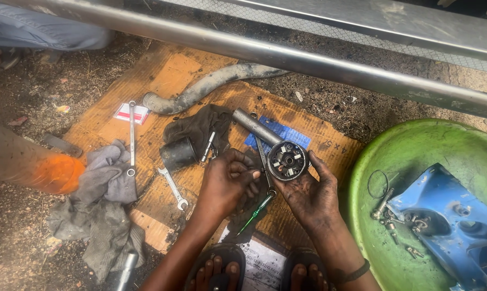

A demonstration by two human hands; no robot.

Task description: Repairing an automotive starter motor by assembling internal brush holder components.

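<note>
Round motor part (287,160) gripped in right hand (308,196); left hand (227,183), at nine o'clock, clenched on green-handled screwdriver (257,209); blue housing (451,226) at three o'clock, cut off by frame edge.

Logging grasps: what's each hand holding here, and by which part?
Right hand cradles a round black motor part by its lower rim. Left hand pinches a thin metal tool at its lower shaft; whether it also holds the green-handled screwdriver is unclear.

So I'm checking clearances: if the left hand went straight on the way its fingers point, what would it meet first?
Probably the round motor part in the right hand; the left hand points right toward it, though depth is unclear.
</note>
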